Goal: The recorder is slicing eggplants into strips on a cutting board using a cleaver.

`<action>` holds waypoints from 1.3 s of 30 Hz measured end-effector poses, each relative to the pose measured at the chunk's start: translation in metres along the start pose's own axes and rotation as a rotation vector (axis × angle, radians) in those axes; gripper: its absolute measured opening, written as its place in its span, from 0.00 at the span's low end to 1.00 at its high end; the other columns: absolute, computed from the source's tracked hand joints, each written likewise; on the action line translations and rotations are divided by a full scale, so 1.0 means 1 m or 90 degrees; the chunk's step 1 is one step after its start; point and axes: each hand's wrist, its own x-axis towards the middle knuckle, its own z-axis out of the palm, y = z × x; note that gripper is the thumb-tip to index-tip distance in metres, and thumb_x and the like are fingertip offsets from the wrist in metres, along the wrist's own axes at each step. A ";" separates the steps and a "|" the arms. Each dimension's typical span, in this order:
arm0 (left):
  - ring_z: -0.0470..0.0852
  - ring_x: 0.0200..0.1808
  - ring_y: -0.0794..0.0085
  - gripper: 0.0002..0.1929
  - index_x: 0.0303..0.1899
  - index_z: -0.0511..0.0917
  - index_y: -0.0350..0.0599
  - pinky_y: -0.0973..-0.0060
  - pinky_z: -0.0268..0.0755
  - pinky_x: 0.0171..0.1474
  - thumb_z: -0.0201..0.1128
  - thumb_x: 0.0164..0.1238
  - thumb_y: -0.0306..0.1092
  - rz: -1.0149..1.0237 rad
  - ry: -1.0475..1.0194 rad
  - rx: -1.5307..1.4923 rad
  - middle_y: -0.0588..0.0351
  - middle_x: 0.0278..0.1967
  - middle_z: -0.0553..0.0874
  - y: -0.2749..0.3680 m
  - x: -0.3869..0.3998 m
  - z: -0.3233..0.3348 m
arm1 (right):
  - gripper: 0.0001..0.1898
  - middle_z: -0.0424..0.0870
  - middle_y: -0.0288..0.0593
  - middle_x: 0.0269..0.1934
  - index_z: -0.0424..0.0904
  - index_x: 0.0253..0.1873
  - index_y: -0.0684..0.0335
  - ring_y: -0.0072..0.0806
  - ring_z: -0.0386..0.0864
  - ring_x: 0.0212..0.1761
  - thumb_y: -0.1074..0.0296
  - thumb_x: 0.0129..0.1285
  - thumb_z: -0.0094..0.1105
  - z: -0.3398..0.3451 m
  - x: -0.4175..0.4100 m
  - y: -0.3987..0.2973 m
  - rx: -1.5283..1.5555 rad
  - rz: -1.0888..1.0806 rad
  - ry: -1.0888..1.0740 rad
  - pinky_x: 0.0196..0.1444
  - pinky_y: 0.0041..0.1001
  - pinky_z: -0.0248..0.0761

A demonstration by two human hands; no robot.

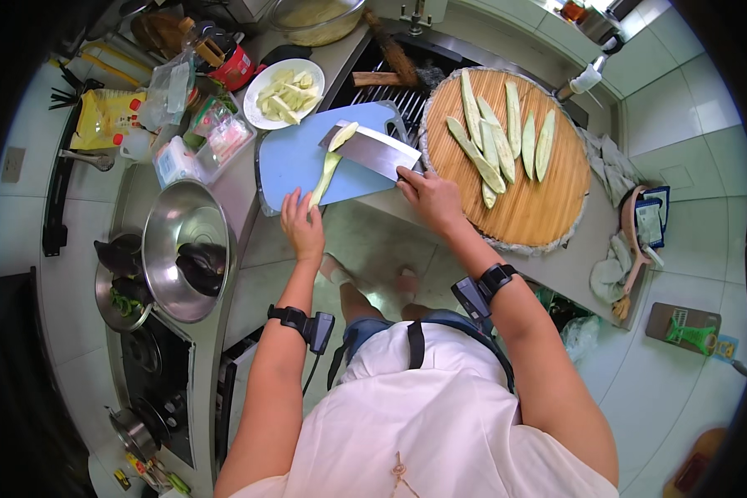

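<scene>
My right hand (434, 200) grips the handle of a cleaver (373, 151), whose broad blade lies over the blue cutting board (292, 144). A pale peeled eggplant strip (327, 175) stretches from the blade toward the board's near edge. My left hand (303, 225) has its fingers and thumb around the strip's near end. A cut eggplant piece (343, 136) rests on top of the blade, at its far end. On the round wooden board (436, 143) to the right lie several long peeled eggplant slices (528, 144). A white plate (253, 93) behind the blue board holds cut eggplant pieces (289, 96).
At left, a steel bowl (162, 274) holds dark eggplants (202, 267). Beyond it stand a plastic container (227, 146) and a red-labelled bottle (233, 70). Both boards partly cover the sink (386, 93). A gas stove (155, 373) is at lower left, a tap (416, 22) at the back.
</scene>
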 end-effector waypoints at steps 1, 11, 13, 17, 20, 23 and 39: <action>0.69 0.67 0.54 0.16 0.53 0.81 0.44 0.58 0.58 0.69 0.60 0.65 0.32 0.002 -0.003 -0.007 0.52 0.62 0.78 -0.001 0.001 0.000 | 0.15 0.80 0.46 0.26 0.83 0.55 0.41 0.42 0.82 0.26 0.50 0.65 0.60 -0.001 -0.001 0.003 -0.001 0.001 0.002 0.28 0.37 0.76; 0.74 0.61 0.52 0.19 0.57 0.77 0.39 0.59 0.65 0.64 0.61 0.65 0.32 0.034 -0.014 0.043 0.46 0.56 0.80 -0.013 0.051 -0.010 | 0.16 0.73 0.39 0.23 0.82 0.56 0.41 0.35 0.78 0.24 0.53 0.62 0.64 -0.022 -0.001 0.004 -0.035 -0.015 0.126 0.26 0.34 0.72; 0.73 0.61 0.51 0.21 0.57 0.77 0.40 0.59 0.63 0.65 0.63 0.64 0.36 0.023 0.030 0.009 0.47 0.56 0.79 0.003 0.070 -0.011 | 0.17 0.73 0.39 0.23 0.82 0.57 0.41 0.34 0.77 0.24 0.54 0.63 0.64 -0.027 0.001 0.003 -0.050 -0.030 0.128 0.26 0.34 0.71; 0.75 0.57 0.52 0.22 0.56 0.79 0.41 0.60 0.66 0.62 0.66 0.63 0.40 0.057 0.053 -0.035 0.48 0.54 0.80 0.044 0.104 -0.010 | 0.19 0.73 0.38 0.25 0.80 0.59 0.40 0.33 0.77 0.24 0.53 0.62 0.64 -0.029 -0.002 -0.007 -0.048 -0.109 0.110 0.27 0.33 0.71; 0.76 0.50 0.55 0.21 0.53 0.81 0.44 0.61 0.69 0.55 0.69 0.60 0.41 0.125 0.006 0.003 0.52 0.46 0.79 0.064 0.119 -0.011 | 0.20 0.72 0.37 0.25 0.80 0.60 0.39 0.32 0.76 0.25 0.52 0.62 0.64 -0.029 -0.003 -0.015 -0.046 -0.145 0.107 0.27 0.32 0.71; 0.77 0.49 0.56 0.18 0.50 0.81 0.44 0.61 0.70 0.53 0.68 0.61 0.40 0.080 -0.047 0.025 0.53 0.45 0.79 0.061 0.129 -0.013 | 0.21 0.73 0.36 0.26 0.79 0.59 0.40 0.32 0.77 0.27 0.53 0.60 0.66 -0.031 -0.001 -0.022 -0.040 -0.153 0.103 0.28 0.31 0.71; 0.80 0.51 0.51 0.21 0.53 0.81 0.41 0.59 0.72 0.55 0.64 0.64 0.44 -0.019 0.083 0.093 0.45 0.48 0.83 -0.012 0.248 0.008 | 0.17 0.73 0.38 0.23 0.84 0.52 0.44 0.34 0.77 0.23 0.52 0.58 0.68 -0.020 0.032 -0.027 0.030 0.008 0.152 0.26 0.33 0.71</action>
